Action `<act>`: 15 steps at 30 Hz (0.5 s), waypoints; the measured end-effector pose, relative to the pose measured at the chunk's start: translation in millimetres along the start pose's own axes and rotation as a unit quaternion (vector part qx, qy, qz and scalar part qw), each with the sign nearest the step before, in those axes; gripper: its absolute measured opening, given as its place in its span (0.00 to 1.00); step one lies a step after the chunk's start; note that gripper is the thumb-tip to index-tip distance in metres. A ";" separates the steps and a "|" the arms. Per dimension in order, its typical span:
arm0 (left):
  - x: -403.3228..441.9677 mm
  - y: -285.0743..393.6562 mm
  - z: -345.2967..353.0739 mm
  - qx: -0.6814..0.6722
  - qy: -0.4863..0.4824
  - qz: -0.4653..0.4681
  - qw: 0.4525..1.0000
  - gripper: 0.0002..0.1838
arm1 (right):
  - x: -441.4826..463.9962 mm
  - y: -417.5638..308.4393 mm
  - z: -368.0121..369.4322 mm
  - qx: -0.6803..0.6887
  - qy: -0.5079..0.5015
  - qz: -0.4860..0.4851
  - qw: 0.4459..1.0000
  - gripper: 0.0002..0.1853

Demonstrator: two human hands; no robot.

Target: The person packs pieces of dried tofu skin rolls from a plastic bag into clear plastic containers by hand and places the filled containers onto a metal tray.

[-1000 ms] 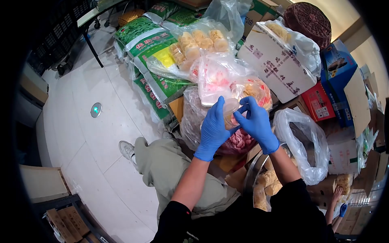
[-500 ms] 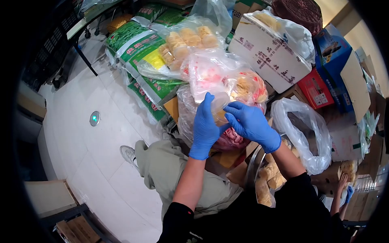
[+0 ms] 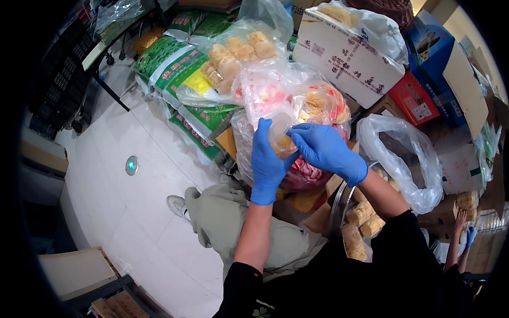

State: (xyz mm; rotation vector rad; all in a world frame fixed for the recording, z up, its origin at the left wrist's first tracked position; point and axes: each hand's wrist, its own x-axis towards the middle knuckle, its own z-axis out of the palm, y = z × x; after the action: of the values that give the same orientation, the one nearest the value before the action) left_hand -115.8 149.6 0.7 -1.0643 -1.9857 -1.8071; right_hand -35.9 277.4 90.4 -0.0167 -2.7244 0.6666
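My left hand (image 3: 268,168), in a blue glove, is wrapped round a clear plastic cup (image 3: 281,132) that looks tilted. From the other side, my gloved right hand (image 3: 330,155) pinches the cup's rim with thumb and fingertips. What the cup contains is hard to make out. Just beyond it lie a thin plastic bag with red print (image 3: 262,87) and a clear bag of yellowish food pieces (image 3: 321,104). Beneath my hands sits a bag of dark pink pieces (image 3: 306,176).
Packed yellow rolls (image 3: 241,50) rest on green printed sacks (image 3: 177,66). A white box (image 3: 344,58) stands at the back right. By my right forearm are an open clear bag (image 3: 424,175) and a container of golden chunks (image 3: 360,225). Another person's hand (image 3: 460,222) shows far right.
My view has shifted slightly. The cup has turned so that its opening shows more, and my right hand has stayed at its rim.
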 end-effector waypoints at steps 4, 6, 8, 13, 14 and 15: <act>-4.7 -12.0 5.5 -0.007 -0.003 0.007 1.000 0.58 | -7.7 -2.4 3.2 -0.030 -0.041 0.017 0.999 0.18; -7.8 -13.9 6.8 -0.017 -0.012 -0.001 1.000 0.59 | -3.4 2.0 -1.9 -0.068 -0.129 0.042 0.988 0.18; -8.1 -13.2 5.4 -0.024 -0.020 -0.012 0.999 0.60 | -1.3 15.5 0.4 -0.021 -0.128 0.005 0.992 0.18; -6.2 -5.7 6.1 -0.086 -0.025 -0.040 0.995 0.62 | -8.7 18.4 -5.3 0.037 -0.101 -0.082 0.991 0.19; -6.5 -4.4 8.1 -0.129 -0.021 -0.062 0.989 0.62 | -10.4 16.9 -7.2 0.023 -0.116 -0.061 0.991 0.19; -5.5 -0.6 8.6 -0.172 -0.016 -0.084 0.981 0.62 | -12.3 15.9 -8.8 0.008 -0.133 -0.041 0.990 0.20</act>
State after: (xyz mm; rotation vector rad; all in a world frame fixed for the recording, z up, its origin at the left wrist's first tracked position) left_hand -109.9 155.9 -4.9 -1.0473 -1.8734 -2.2996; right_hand -22.5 294.4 86.7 0.2019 -2.9527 0.7128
